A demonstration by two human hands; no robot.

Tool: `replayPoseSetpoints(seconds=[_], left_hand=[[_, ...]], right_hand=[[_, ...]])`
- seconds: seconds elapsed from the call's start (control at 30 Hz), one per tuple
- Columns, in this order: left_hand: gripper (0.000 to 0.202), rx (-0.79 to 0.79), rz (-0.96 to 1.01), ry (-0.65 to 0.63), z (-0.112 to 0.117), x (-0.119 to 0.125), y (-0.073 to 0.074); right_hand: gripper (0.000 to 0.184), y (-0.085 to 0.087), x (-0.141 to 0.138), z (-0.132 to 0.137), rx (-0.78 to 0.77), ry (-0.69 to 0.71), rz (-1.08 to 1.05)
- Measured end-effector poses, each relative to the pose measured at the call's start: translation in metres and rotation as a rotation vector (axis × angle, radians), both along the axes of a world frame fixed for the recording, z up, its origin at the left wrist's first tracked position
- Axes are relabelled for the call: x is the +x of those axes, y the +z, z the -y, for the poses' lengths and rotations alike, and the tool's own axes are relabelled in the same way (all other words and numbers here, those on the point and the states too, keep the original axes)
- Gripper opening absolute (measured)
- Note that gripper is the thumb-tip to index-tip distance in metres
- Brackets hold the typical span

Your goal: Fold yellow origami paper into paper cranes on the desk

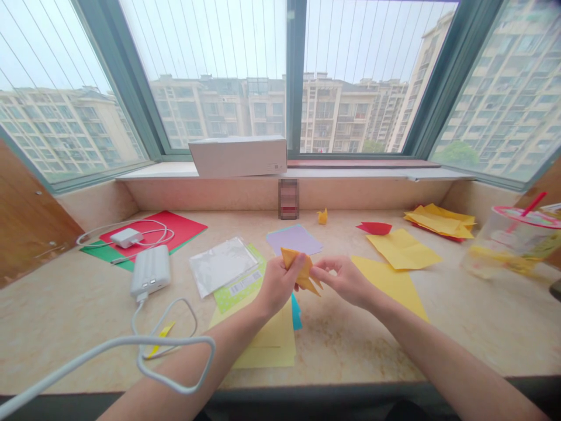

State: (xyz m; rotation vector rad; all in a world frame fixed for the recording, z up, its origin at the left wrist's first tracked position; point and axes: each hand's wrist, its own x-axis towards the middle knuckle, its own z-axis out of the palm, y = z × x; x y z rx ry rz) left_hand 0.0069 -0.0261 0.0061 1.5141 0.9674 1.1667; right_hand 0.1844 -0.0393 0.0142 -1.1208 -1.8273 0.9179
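Note:
A folded piece of orange-yellow origami paper (pixel 303 272) with pointed tips is held up between my hands, above the counter. My left hand (pixel 280 279) grips its left side, thumb lying over the front. At its right edge, my right hand (pixel 339 277) pinches the paper between thumb and fingertips. Beneath and around my hands lie a lilac sheet (pixel 291 238), a pale yellow sheet (pixel 267 345) and a bit of blue paper (pixel 296 313). A small folded yellow figure (pixel 322 216) stands farther back, and a red folded paper (pixel 374 228) lies to its right.
On the left, a white power bank (pixel 151 269) and cable rest near red paper (pixel 175 225). A clear plastic sleeve (pixel 223 263) lies mid-left. Yellow sheets (pixel 403 248) and a plastic cup (pixel 504 234) with a straw occupy the right. A white box (pixel 239 158) sits on the sill.

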Motion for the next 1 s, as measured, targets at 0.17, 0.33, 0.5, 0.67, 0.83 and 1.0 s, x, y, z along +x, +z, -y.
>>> replayPoseSetpoints(seconds=[0.17, 0.33, 0.5, 0.67, 0.83, 1.0], left_hand=[[0.061, -0.09, -0.105, -0.092, -0.001, 0.0, -0.004], [0.064, -0.11, -0.072, -0.121, -0.003, 0.001, -0.006], [0.052, -0.078, 0.04, -0.248, -0.003, 0.003, -0.002], [0.046, -0.105, 0.004, -0.263, -0.005, 0.0, -0.003], [0.046, -0.154, 0.018, -0.275, -0.004, 0.0, -0.002], [0.051, -0.236, 0.166, -0.274, -0.005, 0.002, -0.003]], right_hand=[[0.033, -0.001, -0.002, 0.0, -0.031, 0.015, -0.117], [0.034, 0.0, 0.001, -0.003, -0.051, 0.014, -0.176], [0.039, -0.008, 0.003, -0.01, -0.074, -0.088, -0.302], [0.04, -0.014, 0.002, -0.015, -0.074, -0.081, -0.339], [0.045, -0.014, 0.001, -0.015, -0.03, -0.071, -0.39], [0.039, -0.013, 0.003, -0.016, -0.016, -0.061, -0.428]])
